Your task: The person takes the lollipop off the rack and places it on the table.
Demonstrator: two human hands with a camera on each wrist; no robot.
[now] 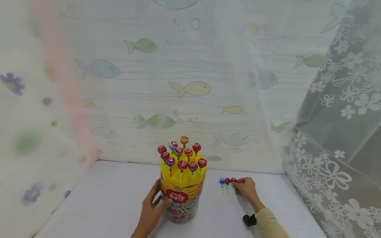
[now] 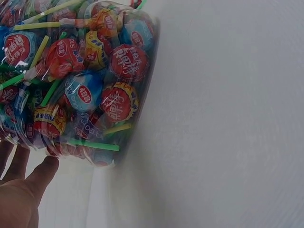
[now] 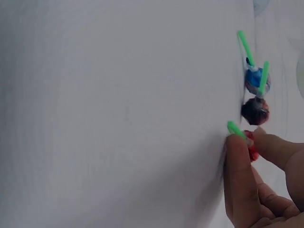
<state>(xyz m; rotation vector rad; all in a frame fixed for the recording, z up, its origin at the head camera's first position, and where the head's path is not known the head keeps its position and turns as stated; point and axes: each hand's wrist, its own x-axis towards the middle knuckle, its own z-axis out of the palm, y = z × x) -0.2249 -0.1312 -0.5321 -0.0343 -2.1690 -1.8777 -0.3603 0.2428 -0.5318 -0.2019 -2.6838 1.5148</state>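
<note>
A red lollipop [image 1: 233, 180] is pinched on the desk [image 1: 113, 198] by the right hand [image 1: 247, 189], beside two others. The lollipop tub [image 1: 182, 193] is touched by the left hand's [image 1: 152, 208] relaxed, spread fingers.

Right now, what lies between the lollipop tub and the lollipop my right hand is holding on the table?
In the head view, two lollipops: a blue one nearest the tub, then a dark red one, beside the red lollipop that the right hand pinches. Otherwise bare table.

A white counter [image 1: 113, 198] fills the floor of the view; fish-patterned wallpaper [image 1: 190, 89] rises at twelve o'clock; a lace flowered curtain [image 1: 342, 138] hangs at three o'clock.
</note>
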